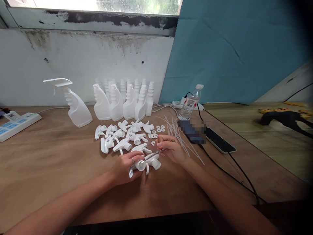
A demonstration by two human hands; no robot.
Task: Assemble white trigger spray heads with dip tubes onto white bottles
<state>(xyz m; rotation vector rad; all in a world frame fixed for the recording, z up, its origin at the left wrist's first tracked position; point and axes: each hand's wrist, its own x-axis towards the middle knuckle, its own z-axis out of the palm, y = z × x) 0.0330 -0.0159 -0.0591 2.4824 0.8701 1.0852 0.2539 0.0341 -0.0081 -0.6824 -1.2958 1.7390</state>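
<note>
My left hand (125,167) is closed around a white trigger spray head (140,165), its round collar facing me. Pinched in my right hand (173,150) is a slim metal tool, apparently tweezers (153,154), whose tip reaches the collar. Just right of the held piece lies another spray head (154,162), beneath the tool. More white spray heads (122,145) are spread in a loose group beyond my left hand. Several white ring washers (158,129) lie past my right hand, and thin white plastic tubes (177,133) fan out to its right.
White bottles (116,106) stand grouped by the wall. One bottle with a spray head fitted (78,109) stands to their left. A water bottle (189,104), a phone (220,140) and black cables are on the right. A power strip (21,125) sits far left.
</note>
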